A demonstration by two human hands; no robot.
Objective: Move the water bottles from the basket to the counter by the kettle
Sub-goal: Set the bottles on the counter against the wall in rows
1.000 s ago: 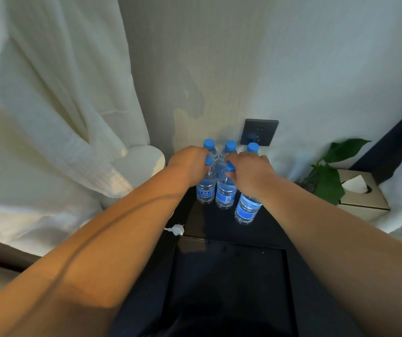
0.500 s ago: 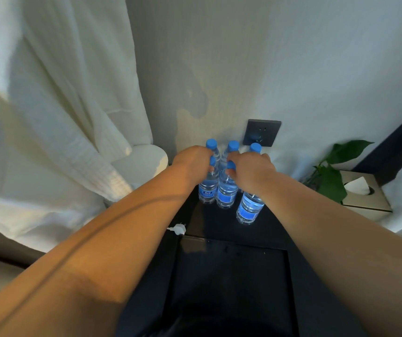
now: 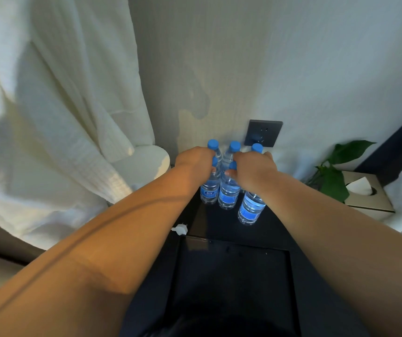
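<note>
Several clear water bottles with blue caps and blue labels stand clustered on the dark counter (image 3: 221,222) against the wall. My left hand (image 3: 195,162) is closed around the neck of the front left bottle (image 3: 210,190). My right hand (image 3: 254,170) is closed over the necks of the middle bottle (image 3: 229,195) and the right bottle (image 3: 251,210). Three more blue caps (image 3: 234,146) show behind my hands. A white rounded kettle (image 3: 146,160) sits just left of the bottles, partly under hanging white cloth. A dark rectangular basket (image 3: 231,276) lies close to me.
A white plug (image 3: 180,229) lies on the counter's left edge. A dark wall socket (image 3: 263,133) is behind the bottles. White cloth (image 3: 56,122) hangs at the left. A green plant (image 3: 333,176) and a tissue box (image 3: 365,193) stand at the right.
Both hands stay closed on the bottle necks in the same spot. Only the view has drifted slightly.
</note>
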